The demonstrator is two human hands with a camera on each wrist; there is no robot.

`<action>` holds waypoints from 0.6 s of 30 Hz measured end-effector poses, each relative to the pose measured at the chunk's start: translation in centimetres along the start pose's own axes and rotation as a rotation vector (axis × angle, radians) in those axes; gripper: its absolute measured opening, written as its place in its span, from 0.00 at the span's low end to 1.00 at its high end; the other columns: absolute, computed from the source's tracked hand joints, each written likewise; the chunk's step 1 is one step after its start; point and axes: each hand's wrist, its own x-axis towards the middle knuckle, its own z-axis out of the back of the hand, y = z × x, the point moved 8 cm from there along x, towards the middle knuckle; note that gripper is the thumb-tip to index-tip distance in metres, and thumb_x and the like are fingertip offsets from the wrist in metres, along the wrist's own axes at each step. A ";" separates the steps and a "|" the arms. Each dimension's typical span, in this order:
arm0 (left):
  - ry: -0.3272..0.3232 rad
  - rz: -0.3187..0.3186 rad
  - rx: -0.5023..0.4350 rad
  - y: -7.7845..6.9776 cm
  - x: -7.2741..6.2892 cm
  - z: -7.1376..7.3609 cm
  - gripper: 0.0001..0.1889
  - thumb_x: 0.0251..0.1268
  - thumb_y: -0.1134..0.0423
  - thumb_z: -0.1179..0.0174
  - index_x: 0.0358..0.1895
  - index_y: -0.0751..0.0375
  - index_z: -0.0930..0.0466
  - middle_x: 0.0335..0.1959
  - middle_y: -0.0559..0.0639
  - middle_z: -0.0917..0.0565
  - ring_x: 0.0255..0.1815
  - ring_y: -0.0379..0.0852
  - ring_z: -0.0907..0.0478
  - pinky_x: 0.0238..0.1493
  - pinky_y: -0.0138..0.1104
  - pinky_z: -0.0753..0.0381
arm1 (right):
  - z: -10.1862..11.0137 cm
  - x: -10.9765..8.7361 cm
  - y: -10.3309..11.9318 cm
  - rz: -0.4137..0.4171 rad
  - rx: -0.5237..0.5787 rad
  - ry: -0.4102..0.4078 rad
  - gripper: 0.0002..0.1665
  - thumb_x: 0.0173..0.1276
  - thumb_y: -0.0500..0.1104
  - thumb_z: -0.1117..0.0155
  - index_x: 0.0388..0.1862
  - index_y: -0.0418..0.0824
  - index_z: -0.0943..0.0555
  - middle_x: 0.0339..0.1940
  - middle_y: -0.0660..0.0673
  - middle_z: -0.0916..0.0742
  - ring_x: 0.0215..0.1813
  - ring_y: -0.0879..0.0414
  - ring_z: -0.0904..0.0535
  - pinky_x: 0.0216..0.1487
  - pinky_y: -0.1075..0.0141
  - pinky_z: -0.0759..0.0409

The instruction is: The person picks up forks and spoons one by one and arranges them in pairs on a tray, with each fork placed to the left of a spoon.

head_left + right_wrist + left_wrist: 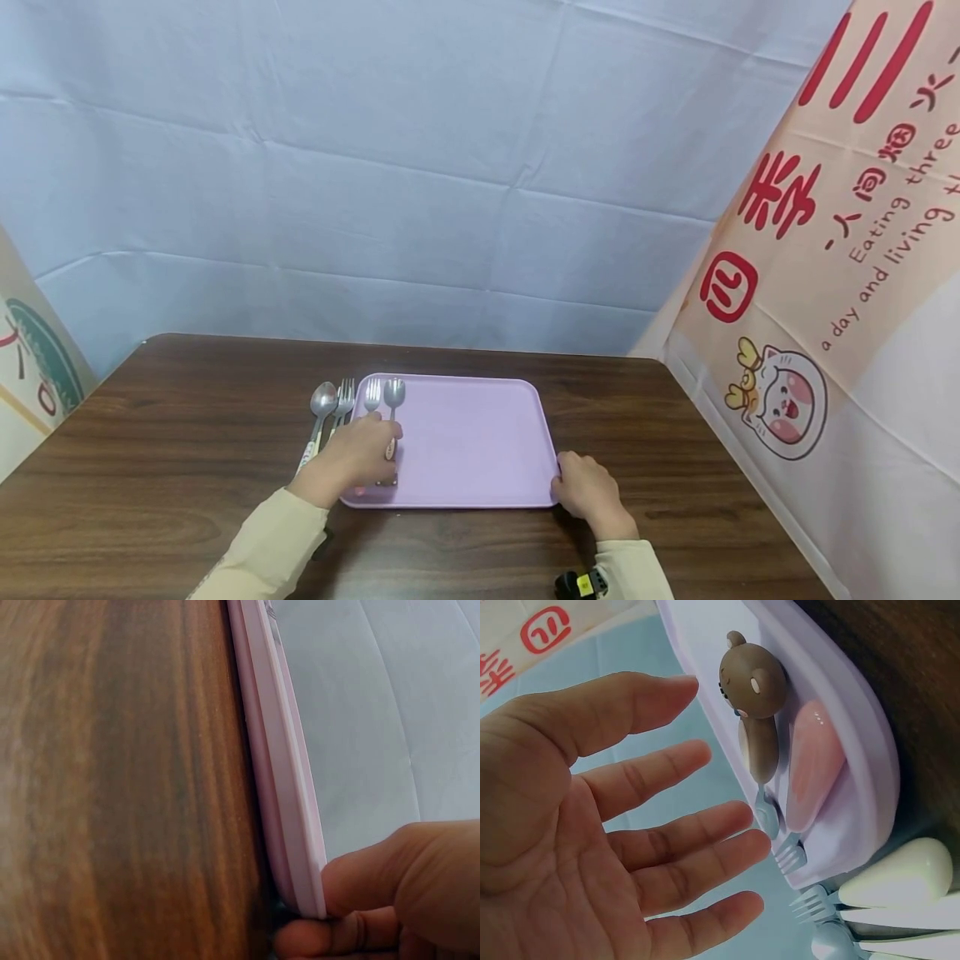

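Note:
A pale purple tray (472, 442) lies on the table. Along its left side rest a spoon (394, 390) with a brown bear-shaped handle (756, 686) and a fork (372, 393) with a pink handle (815, 761). Over these two hovers my left hand (358, 454), fingers loosely extended; in the left wrist view the fingertips are beside the bear handle, with nothing held. My right hand (588, 487) pinches the tray's near right corner, thumb on top of the rim (304, 847) and fingers below.
Left of the tray, on the dark wooden table (187, 433), lie another spoon (323, 400) and another fork (345, 398) with pale handles. A light blue cloth (375, 183) hangs behind the table. At the right is a printed cloth (862, 275).

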 end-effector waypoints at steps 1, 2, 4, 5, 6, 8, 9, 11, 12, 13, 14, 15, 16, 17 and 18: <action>0.000 0.000 0.004 0.0 0.0 0.0 0.18 0.32 0.65 0.33 0.36 0.61 0.18 0.29 0.51 0.25 0.29 0.46 0.30 0.26 0.42 0.25 | 0.0 0.0 0.0 0.003 -0.002 0.000 0.02 0.55 0.34 0.41 0.26 0.36 0.24 0.19 0.46 0.25 0.22 0.52 0.32 0.20 0.60 0.33; 0.001 0.003 0.006 0.1 -0.1 0.0 0.18 0.33 0.64 0.32 0.35 0.61 0.18 0.28 0.51 0.25 0.29 0.46 0.30 0.26 0.42 0.25 | 0.0 0.0 0.0 0.004 -0.005 -0.002 0.01 0.55 0.34 0.41 0.26 0.36 0.24 0.19 0.46 0.24 0.22 0.52 0.32 0.20 0.59 0.33; 0.003 0.009 0.006 0.1 -0.1 0.0 0.17 0.34 0.63 0.31 0.35 0.61 0.18 0.28 0.50 0.25 0.29 0.45 0.30 0.27 0.42 0.25 | 0.0 0.0 0.0 0.002 -0.010 -0.001 0.02 0.55 0.34 0.42 0.25 0.36 0.24 0.20 0.45 0.23 0.22 0.52 0.31 0.21 0.58 0.32; 0.002 0.009 0.007 0.2 -0.2 0.1 0.16 0.35 0.63 0.30 0.34 0.60 0.19 0.27 0.50 0.26 0.29 0.45 0.30 0.27 0.42 0.26 | 0.0 0.1 0.0 0.001 -0.011 0.000 0.02 0.54 0.34 0.42 0.25 0.36 0.24 0.20 0.45 0.23 0.23 0.51 0.31 0.21 0.57 0.32; 0.003 0.010 0.005 0.3 -0.2 0.1 0.14 0.36 0.63 0.30 0.32 0.60 0.19 0.26 0.49 0.26 0.29 0.45 0.30 0.27 0.42 0.26 | 0.0 0.1 0.0 0.000 -0.013 0.001 0.02 0.54 0.34 0.42 0.25 0.36 0.24 0.20 0.44 0.23 0.23 0.51 0.31 0.21 0.57 0.32; -0.001 0.009 0.002 0.4 -0.3 0.1 0.12 0.38 0.63 0.30 0.29 0.58 0.20 0.25 0.48 0.27 0.29 0.45 0.31 0.27 0.41 0.26 | 0.0 0.1 0.0 -0.005 -0.016 0.004 0.02 0.54 0.35 0.42 0.25 0.36 0.24 0.21 0.44 0.22 0.23 0.51 0.31 0.21 0.56 0.31; -0.006 0.005 0.004 0.4 -0.3 0.2 0.11 0.38 0.63 0.30 0.28 0.57 0.20 0.25 0.47 0.27 0.29 0.45 0.31 0.27 0.41 0.26 | 0.0 0.1 -0.1 -0.007 -0.013 0.007 0.02 0.54 0.35 0.42 0.26 0.36 0.24 0.21 0.44 0.22 0.23 0.51 0.31 0.21 0.56 0.31; -0.018 0.002 0.007 0.6 -0.4 0.3 0.10 0.39 0.64 0.31 0.28 0.56 0.21 0.25 0.48 0.28 0.28 0.45 0.31 0.27 0.42 0.27 | 0.1 0.1 -0.1 -0.010 -0.010 0.009 0.02 0.55 0.35 0.42 0.26 0.35 0.24 0.22 0.44 0.22 0.23 0.51 0.31 0.21 0.57 0.31; -0.027 0.004 0.013 0.7 -0.5 0.3 0.10 0.39 0.65 0.32 0.29 0.56 0.20 0.26 0.48 0.27 0.29 0.46 0.30 0.27 0.42 0.26 | 0.1 0.1 -0.1 -0.011 -0.009 0.008 0.02 0.55 0.35 0.42 0.26 0.35 0.24 0.22 0.44 0.22 0.23 0.51 0.31 0.21 0.57 0.31; -0.033 0.010 0.016 0.9 -0.6 0.3 0.11 0.39 0.65 0.32 0.31 0.56 0.19 0.27 0.49 0.26 0.29 0.46 0.29 0.27 0.42 0.26 | 0.1 0.1 -0.1 -0.009 -0.008 0.009 0.02 0.55 0.35 0.42 0.27 0.35 0.24 0.22 0.44 0.22 0.23 0.51 0.31 0.21 0.57 0.31; -0.038 0.019 0.020 1.1 -0.8 0.4 0.12 0.39 0.65 0.33 0.33 0.57 0.19 0.29 0.50 0.25 0.29 0.46 0.28 0.27 0.42 0.26 | 0.1 0.1 0.0 -0.007 -0.006 0.008 0.02 0.55 0.35 0.42 0.27 0.35 0.24 0.22 0.44 0.22 0.23 0.51 0.31 0.21 0.57 0.31; -0.043 0.027 0.020 1.4 -0.9 0.4 0.14 0.40 0.66 0.33 0.36 0.58 0.18 0.30 0.52 0.24 0.30 0.47 0.27 0.28 0.43 0.25 | 0.1 0.1 0.0 -0.005 -0.005 0.008 0.02 0.55 0.35 0.42 0.27 0.35 0.24 0.22 0.44 0.22 0.23 0.51 0.31 0.21 0.57 0.31; -0.044 0.033 0.017 1.6 -1.1 0.4 0.14 0.39 0.66 0.34 0.36 0.59 0.18 0.30 0.52 0.24 0.30 0.47 0.28 0.27 0.42 0.25 | 0.1 0.1 0.0 -0.003 -0.005 0.008 0.02 0.55 0.35 0.42 0.27 0.35 0.24 0.22 0.44 0.22 0.23 0.51 0.31 0.21 0.57 0.31; -0.044 0.039 0.014 1.8 -1.2 0.4 0.14 0.39 0.67 0.35 0.36 0.60 0.19 0.29 0.52 0.24 0.29 0.47 0.28 0.27 0.41 0.26 | 0.1 0.0 0.0 -0.002 -0.005 0.007 0.02 0.55 0.35 0.42 0.27 0.35 0.24 0.22 0.44 0.22 0.23 0.51 0.31 0.21 0.58 0.32; -0.047 0.042 0.012 2.0 -1.3 0.4 0.13 0.40 0.68 0.36 0.35 0.60 0.19 0.27 0.51 0.25 0.29 0.46 0.29 0.26 0.40 0.26 | 0.1 0.0 0.1 -0.002 -0.003 0.009 0.02 0.55 0.35 0.42 0.27 0.35 0.24 0.22 0.44 0.22 0.23 0.51 0.31 0.21 0.58 0.32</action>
